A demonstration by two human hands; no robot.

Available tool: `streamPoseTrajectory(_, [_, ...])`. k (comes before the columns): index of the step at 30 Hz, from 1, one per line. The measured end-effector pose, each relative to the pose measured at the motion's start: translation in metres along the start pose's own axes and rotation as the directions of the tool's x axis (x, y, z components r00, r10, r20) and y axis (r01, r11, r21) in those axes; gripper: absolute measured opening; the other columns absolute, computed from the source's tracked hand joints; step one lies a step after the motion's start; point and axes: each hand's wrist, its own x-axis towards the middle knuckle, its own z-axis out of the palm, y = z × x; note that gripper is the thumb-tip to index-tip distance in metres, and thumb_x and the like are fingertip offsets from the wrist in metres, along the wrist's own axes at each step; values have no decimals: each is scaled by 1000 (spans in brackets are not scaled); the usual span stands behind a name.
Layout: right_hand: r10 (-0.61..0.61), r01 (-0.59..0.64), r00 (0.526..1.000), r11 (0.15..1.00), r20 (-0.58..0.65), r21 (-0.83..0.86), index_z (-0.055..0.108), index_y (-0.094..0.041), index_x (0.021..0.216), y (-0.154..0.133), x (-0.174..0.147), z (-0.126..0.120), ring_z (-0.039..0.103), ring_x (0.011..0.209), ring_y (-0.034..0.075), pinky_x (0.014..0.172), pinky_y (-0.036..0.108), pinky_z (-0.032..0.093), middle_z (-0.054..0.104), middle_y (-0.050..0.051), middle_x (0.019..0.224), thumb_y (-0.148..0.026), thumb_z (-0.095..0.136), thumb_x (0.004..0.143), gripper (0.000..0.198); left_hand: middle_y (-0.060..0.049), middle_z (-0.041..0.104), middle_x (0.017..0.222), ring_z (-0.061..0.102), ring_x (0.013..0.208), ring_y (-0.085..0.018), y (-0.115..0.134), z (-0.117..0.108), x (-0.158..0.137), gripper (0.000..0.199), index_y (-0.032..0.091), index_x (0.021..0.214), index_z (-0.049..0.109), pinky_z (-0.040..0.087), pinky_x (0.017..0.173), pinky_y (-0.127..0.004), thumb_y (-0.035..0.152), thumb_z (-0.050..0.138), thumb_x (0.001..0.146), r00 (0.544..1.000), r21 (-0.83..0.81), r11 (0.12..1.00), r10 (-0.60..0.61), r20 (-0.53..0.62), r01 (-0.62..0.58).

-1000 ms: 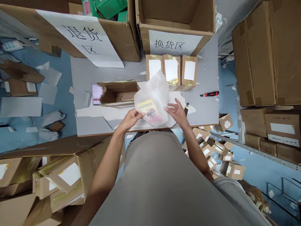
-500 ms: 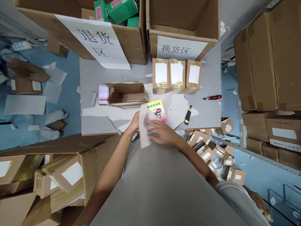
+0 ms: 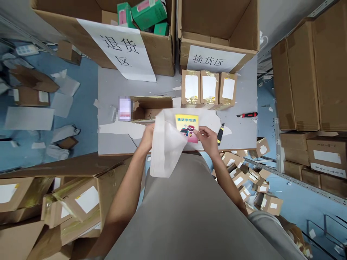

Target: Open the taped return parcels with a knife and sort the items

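- Head view: we look down on a grey tabletop (image 3: pixel 238 135) with our own arms reaching over its near edge.
- Our left hand (image 3: pixel 148 137) is closed on the upper edge of a white plastic bag (image 3: pixel 165 151), which now hangs limp over the near edge of the tabletop, against our shirt.
- Our right hand (image 3: pixel 207 136) pinches the lower right corner of a small yellow booklet (image 3: pixel 187 127), held flat just above the tabletop near the middle of the near edge.
- A second ago the booklet sat inside the bag, held between both hands; half a second ago it lay bare on the tabletop while both hands worked the bag. Now bag and booklet are in separate hands, so we judge the unwrapping done and the booklet ready to be checked or sorted.
- Just behind the booklet lies an opened carton (image 3: pixel 151 107) on its side; three sealed small boxes (image 3: pixel 209 88) stand toward the far edge.
- A yellow-black cutter (image 3: pixel 220 133) lies right of our right hand, a red cutter (image 3: pixel 248 115) near the right edge.
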Motion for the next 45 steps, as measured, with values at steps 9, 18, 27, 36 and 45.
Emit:
streamPoseTrajectory(9, [-33, 81, 977, 971, -211, 224, 76, -27, 105, -34, -5, -19, 64, 73, 16, 61, 29, 56, 76, 0, 91, -63, 92, 87, 44, -10, 76, 122, 73, 119, -31, 76, -76, 37, 23, 27, 106, 83, 61, 104, -43, 19, 67, 92, 798, 593, 695, 586, -141, -406])
streamPoseTrajectory(18, [10, 33, 979, 978, -201, 207, 73, -27, 104, -25, -13, -2, 67, 75, 17, 61, 29, 57, 74, 0, 89, -67, 88, 86, 46, -2, 67, 81, 64, 85, -20, -9, -42, 89, 29, 23, 73, 59, 54, 95, -31, 16, 79, 94, 957, 705, 648, 212, 199, -290])
streamPoseTrajectory(27, [13, 12, 993, 977, -113, 215, 74, -27, 101, -27, -11, 11, 67, 75, 17, 61, 30, 58, 79, 2, 92, -70, 89, 83, 50, 0, 69, 62, 61, 63, -16, -26, -31, 133, 38, 22, 65, 66, 52, 78, -26, 36, 83, 96, 975, 702, 710, -121, 189, -48])
streamPoseTrajectory(36, [31, -13, 997, 967, -67, 256, 78, -26, 94, -31, -6, 4, 65, 72, 17, 58, 29, 56, 77, 1, 86, -71, 96, 76, 52, -13, 87, 110, 79, 120, -39, 41, -14, -4, 72, 19, 111, 87, 65, 101, -46, 86, 64, 100, 984, 129, 986, 81, 157, -102])
streamPoseTrajectory(45, [-74, 67, 997, 978, 26, 197, 82, -24, 111, -33, 1, 10, 70, 74, 16, 58, 27, 58, 79, 3, 96, -66, 92, 88, 49, -9, 86, 91, 80, 83, -22, 34, 37, -45, 66, 18, 99, 89, 66, 83, -34, 73, 103, 65, 995, -340, 936, -98, -6, 90])
